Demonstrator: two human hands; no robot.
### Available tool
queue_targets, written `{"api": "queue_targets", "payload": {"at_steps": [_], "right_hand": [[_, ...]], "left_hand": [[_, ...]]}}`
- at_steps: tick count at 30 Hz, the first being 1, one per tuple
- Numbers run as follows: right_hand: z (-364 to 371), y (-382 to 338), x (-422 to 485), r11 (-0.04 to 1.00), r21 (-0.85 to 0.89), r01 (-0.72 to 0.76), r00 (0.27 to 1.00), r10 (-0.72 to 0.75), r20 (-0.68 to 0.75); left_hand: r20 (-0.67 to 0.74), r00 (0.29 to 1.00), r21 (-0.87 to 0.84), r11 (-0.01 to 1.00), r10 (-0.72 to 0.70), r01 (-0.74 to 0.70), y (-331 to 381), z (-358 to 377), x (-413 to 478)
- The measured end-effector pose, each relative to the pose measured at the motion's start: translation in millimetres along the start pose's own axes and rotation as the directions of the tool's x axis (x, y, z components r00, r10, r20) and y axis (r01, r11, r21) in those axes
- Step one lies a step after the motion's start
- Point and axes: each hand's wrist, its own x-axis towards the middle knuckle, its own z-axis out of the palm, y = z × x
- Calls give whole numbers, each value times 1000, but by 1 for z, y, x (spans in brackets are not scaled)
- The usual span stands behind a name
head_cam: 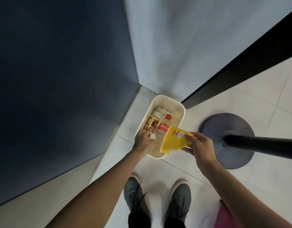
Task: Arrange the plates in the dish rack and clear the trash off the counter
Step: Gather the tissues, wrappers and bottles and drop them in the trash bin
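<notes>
A cream trash bin stands on the floor in the corner below me. Inside lie a clear bottle with a red label, a printed wrapper and a white carton. My left hand hovers over the bin's near left rim and pinches a small white scrap. My right hand grips a flattened yellow carton above the bin's near right edge. No plates or dish rack are in view.
A dark blue cabinet face fills the left, a pale wall lies behind the bin. A round grey stand base with a black pole sits on the tiled floor at right. My two shoes are below.
</notes>
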Motion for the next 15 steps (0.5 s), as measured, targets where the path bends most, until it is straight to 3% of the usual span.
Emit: {"api": "queue_targets", "payload": {"at_steps": [2, 4, 6, 9, 15], "right_hand": [[13, -4, 19, 1000, 18, -20, 1000, 20, -6], [26, -9, 31, 991, 104, -90, 995, 93, -26], [40, -14, 41, 974, 170, -148, 986, 158, -49], [57, -18, 58, 973, 158, -167, 978, 184, -96], [82, -19, 92, 983, 109, -146, 968, 165, -188]], "left_hand": [[-13, 997, -15, 997, 71, -71, -1, 2, -2], [-53, 992, -207, 971, 114, -122, 0, 0, -11], [-119, 988, -395, 908, 102, -141, 0, -6, -22], [-174, 984, -517, 848, 32, -119, -8, -10, -30], [-28, 998, -641, 767, -58, 27, -18, -16, -41]]}}
